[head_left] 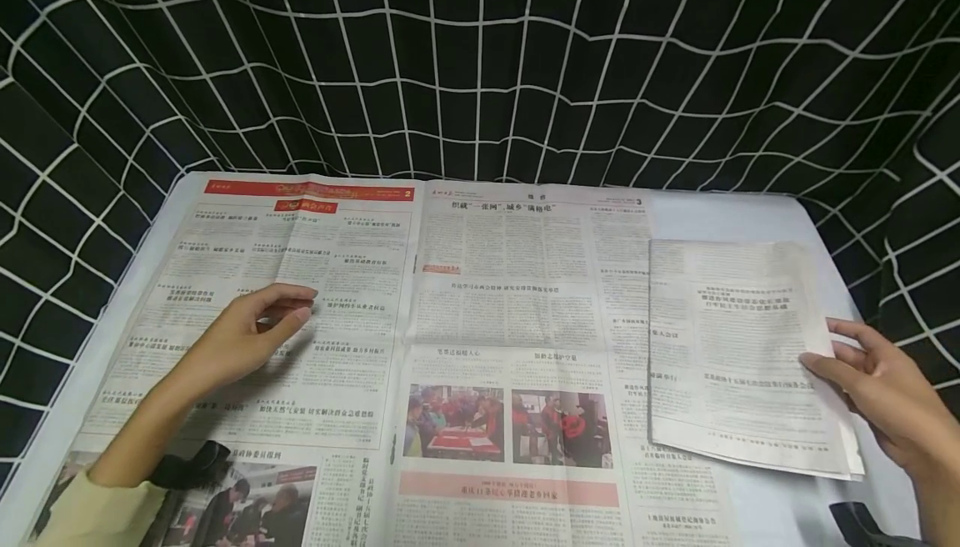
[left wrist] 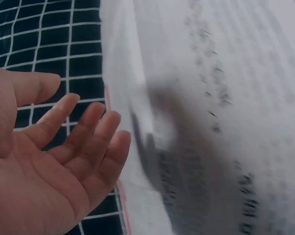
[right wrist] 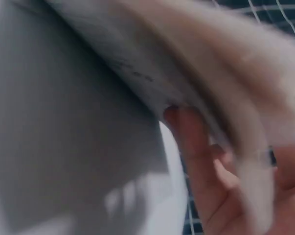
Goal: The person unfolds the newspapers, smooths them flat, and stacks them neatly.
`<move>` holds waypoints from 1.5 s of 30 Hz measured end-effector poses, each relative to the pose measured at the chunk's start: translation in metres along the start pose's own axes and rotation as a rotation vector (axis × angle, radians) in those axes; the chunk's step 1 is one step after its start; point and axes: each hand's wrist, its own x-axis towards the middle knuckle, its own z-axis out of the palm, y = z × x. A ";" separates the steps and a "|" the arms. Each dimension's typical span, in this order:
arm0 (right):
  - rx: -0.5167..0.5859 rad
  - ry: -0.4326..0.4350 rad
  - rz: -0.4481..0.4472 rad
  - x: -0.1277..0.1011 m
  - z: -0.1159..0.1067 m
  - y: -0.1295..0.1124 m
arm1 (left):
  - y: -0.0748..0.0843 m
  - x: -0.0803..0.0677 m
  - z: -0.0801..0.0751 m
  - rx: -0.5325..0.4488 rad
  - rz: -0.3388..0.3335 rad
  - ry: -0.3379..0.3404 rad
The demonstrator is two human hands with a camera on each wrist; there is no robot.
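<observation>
the folded newspaper section (head_left: 738, 355) lies at the right edge of the desk (head_left: 780, 222), its long axis running from the near edge toward the far edge, its left margin overlapping the right-hand page of the open newspaper (head_left: 420, 338). the right hand (head_left: 881, 397) holds this section by its right border, about halfway along: the thumb lies on top, and in the right wrist view the fingers (right wrist: 196, 147) sit beneath the lifted paper, so the grip is a pinch on the edge. the section thus extends leftward from the grip. the left hand (head_left: 243, 334) is well apart, over the left-hand page of the open newspaper, fingers relaxed and spread, holding nothing; whether the fingertips touch the page cannot be told. a black cloth with a white grid (head_left: 480, 55) hangs behind the desk's far edge.
</observation>
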 end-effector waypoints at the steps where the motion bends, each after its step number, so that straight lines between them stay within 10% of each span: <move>1: -0.016 -0.012 -0.002 -0.001 0.004 -0.003 | 0.002 0.000 0.001 -0.001 0.001 0.000; 12: -0.039 -0.194 -0.020 -0.018 0.041 -0.038 | 0.032 0.007 0.022 -0.045 0.031 0.002; 25: 0.000 -0.097 -0.098 -0.035 0.105 -0.071 | 0.064 0.031 0.077 -0.144 0.098 -0.097; 45: 0.119 -0.140 -0.173 -0.073 0.174 -0.123 | 0.116 0.003 0.145 -0.189 0.142 -0.321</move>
